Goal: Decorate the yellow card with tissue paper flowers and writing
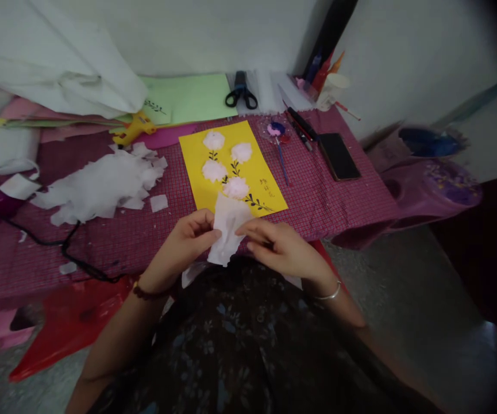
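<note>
1. Head view: a thin white tissue [228,221] is held between two bare hands at the near edge of the surface [338,213], its upper end over the lower part of a yellow sheet [254,172].
2. The left hand [190,236] has its grip pinched, thumb and finger on the tissue's left side.
3. The right hand [282,247] has fingertips at the tissue's right side, with the thumb a little lower; whether this grip pinches or merely touches, I cannot tell.
4. Judging by the creases, the step in hand looks like shaping or straightening this tissue, rather than fixing it to anything.
5. Four pale puffs [242,152] sit on the yellow sheet beside dark leafy stems. Toward the surface's left edge lies a tissue pile [101,181], with one loose square [159,202] just beside it.
6. A yellow glue gun [134,127] rests behind the pile, toward the far edge; neither hand is near it.
7. The next move seems to call for light, even fingertip pressure from both sides, since such thin tissue could tear or slip.
</note>
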`<state>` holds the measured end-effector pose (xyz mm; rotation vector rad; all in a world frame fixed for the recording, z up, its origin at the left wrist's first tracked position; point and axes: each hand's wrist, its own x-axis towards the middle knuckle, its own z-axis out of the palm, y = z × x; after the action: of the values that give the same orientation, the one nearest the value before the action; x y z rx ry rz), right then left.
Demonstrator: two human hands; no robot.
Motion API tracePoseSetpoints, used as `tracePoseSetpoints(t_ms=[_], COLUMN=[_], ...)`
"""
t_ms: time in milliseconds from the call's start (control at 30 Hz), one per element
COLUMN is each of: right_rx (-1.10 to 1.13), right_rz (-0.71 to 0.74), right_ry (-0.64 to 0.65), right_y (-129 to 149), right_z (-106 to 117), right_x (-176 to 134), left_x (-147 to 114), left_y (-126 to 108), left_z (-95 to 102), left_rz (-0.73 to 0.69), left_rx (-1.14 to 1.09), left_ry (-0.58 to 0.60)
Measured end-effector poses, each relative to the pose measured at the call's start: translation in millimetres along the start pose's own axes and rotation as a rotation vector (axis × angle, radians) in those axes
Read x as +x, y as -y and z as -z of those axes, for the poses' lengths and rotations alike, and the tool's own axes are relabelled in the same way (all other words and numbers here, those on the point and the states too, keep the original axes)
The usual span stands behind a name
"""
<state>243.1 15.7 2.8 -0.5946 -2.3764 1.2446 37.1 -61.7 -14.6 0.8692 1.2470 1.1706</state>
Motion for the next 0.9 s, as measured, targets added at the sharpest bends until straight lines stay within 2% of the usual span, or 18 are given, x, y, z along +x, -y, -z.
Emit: tracePoseSetpoints(t_ms=[100,167,233,333,400,433,533,633,733,900], right_rx=[-0.149,-0.149,-0.015,0.241,0.237,0.205,0.213,0.254,0.171,-0.035], right_rz=[-0.015,-0.023,-0.03,0.002,0.016,-0.002,-0.105,-0.158,-0.172,-0.14], right_ry=[0.129,0.133,0.002,-0.358,-0.509,-0.528,-0.454,-0.377,-0.301,-0.08], right_y=[1,0,0,3,10,13,20,19,17,16], right_z=[-8,-9,-4,14,28,33,39,33,27,26], right_x=[9,11,11,7,3,1,-6,-10,-10,-2], left_x=[-1,-3,-5,-8,-6,-4,2,6,6,6], left_y=[-2,-6,-11,-14,-7,-1,22,39,43,41], left_z=[0.9,-1.0,-3.8,-10.1,-17.3,-22.3,-40.0,-53.8,-57.7,-54.6], left_rz=[-0.007,-0.001,0.012,0.049,0.086,0.106,0.164,0.191,0.174,0.157], left_rx=[0.048,0.091,0.123,0.145,0.109,0.079,0.01,0.059,0.095,0.107], left_ry=[0.019,0.025,0.026,0.053,0.097,0.113,0.124,0.12,0.12,0.085])
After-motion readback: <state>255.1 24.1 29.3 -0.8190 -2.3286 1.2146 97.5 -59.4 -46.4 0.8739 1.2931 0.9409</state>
